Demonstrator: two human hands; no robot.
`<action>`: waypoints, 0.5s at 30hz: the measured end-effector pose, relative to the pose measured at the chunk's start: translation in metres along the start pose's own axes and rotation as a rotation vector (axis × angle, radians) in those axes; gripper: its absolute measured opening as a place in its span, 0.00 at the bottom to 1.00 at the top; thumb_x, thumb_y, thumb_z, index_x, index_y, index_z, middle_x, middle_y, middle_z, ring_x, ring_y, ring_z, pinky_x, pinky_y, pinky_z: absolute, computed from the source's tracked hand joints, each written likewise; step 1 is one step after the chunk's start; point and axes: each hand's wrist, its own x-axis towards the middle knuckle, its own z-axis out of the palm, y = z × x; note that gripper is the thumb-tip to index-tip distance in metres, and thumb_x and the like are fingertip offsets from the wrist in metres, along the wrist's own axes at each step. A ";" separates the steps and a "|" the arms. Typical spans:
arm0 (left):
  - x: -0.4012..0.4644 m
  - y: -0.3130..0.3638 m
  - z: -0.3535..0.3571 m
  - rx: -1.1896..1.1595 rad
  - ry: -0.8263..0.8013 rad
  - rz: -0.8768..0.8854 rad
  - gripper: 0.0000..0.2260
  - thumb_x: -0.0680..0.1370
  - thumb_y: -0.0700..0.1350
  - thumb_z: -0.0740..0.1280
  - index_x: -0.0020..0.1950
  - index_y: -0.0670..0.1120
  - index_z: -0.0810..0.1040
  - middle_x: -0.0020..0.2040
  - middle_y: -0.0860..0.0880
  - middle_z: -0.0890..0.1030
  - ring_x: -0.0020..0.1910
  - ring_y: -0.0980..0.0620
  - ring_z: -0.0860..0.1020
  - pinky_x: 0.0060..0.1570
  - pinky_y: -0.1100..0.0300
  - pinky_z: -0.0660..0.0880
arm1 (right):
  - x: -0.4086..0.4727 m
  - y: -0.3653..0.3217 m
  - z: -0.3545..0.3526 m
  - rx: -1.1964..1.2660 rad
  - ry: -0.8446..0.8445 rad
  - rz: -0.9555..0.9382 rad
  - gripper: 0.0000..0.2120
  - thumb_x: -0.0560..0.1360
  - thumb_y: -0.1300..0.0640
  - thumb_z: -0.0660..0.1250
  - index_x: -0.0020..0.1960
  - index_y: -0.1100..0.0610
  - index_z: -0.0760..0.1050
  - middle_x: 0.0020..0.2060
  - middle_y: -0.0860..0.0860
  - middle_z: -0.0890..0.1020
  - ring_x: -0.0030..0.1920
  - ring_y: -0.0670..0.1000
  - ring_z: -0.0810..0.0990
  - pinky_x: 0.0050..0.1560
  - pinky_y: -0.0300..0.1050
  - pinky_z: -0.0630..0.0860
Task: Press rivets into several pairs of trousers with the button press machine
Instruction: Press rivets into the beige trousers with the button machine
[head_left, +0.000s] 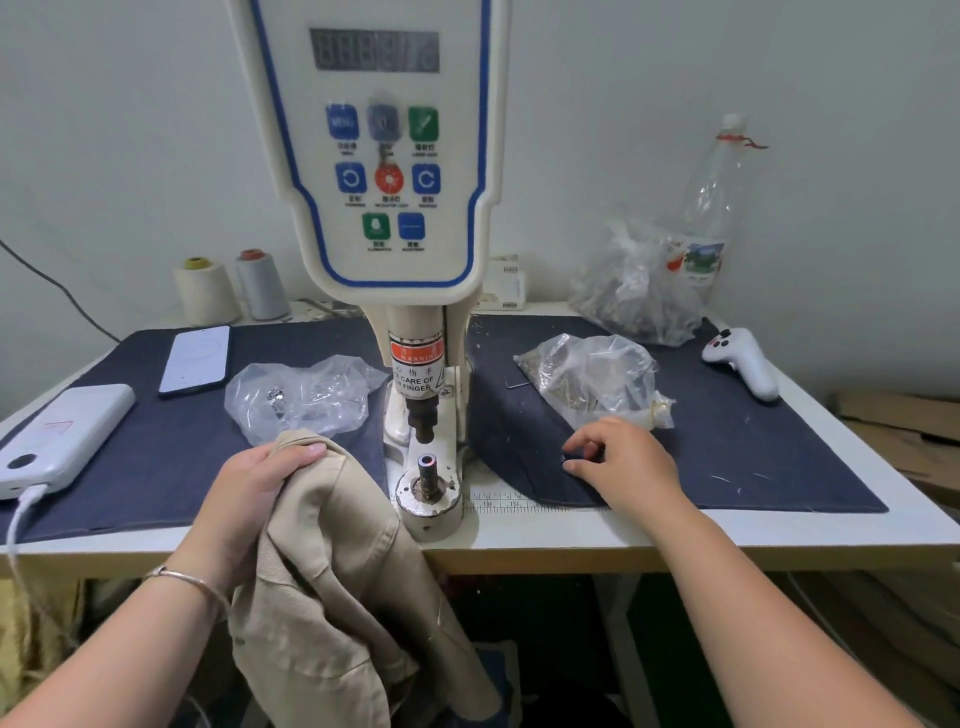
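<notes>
The beige trousers (332, 571) hang over the front edge of the table (571, 535), just left of the button press machine (400, 208), with most of the cloth dropping below the tabletop. My left hand (249, 499) grips a bunched fold of them at the top, thumb lying flat across the fabric, and a thin bracelet (182, 579) sits on that wrist. The machine's lower die (428, 462) stands bare on its round base at the front edge, the upper punch (423, 423) raised above it with a gap between. The trousers lie beside the die, not on it.

My right hand (618, 457) rests on the dark blue cloth mat (727, 447) to the right of the machine, fingers curled with the tips drawn together on the mat. Whether they pinch a rivet I cannot tell; anything there is too small to make out. Just behind that hand lies a clear bag of small metal parts (587, 379), and a fuller bag (634, 286) sits toward the back right corner beside a plastic bottle (711, 208). A white handheld controller (743, 361) lies near the right edge.

Left of the machine lies a crumpled, nearly empty plastic bag (301, 395), then a phone (196, 361) lying flat, and a white power bank (57, 436) with a cable at the left edge. Two thread cones (228, 288) stand at the back left.
</notes>
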 end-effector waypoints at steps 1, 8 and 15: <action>0.000 0.000 0.000 0.001 -0.003 0.000 0.06 0.76 0.41 0.70 0.43 0.40 0.86 0.40 0.45 0.85 0.37 0.53 0.81 0.39 0.60 0.77 | 0.000 0.000 0.001 -0.009 0.001 -0.007 0.04 0.72 0.48 0.73 0.45 0.41 0.79 0.43 0.42 0.77 0.44 0.46 0.76 0.41 0.42 0.72; 0.000 0.002 0.000 -0.014 -0.018 -0.020 0.07 0.76 0.42 0.70 0.45 0.39 0.85 0.42 0.43 0.84 0.39 0.50 0.80 0.41 0.58 0.77 | 0.000 -0.003 0.004 -0.085 0.008 -0.103 0.03 0.76 0.50 0.70 0.46 0.42 0.81 0.42 0.42 0.75 0.44 0.47 0.76 0.41 0.43 0.72; 0.000 0.002 0.001 -0.020 -0.011 -0.024 0.07 0.76 0.41 0.70 0.43 0.40 0.85 0.40 0.43 0.83 0.38 0.50 0.80 0.38 0.60 0.78 | 0.000 -0.001 0.005 -0.121 0.011 -0.164 0.04 0.76 0.51 0.69 0.49 0.43 0.82 0.39 0.42 0.71 0.42 0.47 0.74 0.35 0.41 0.66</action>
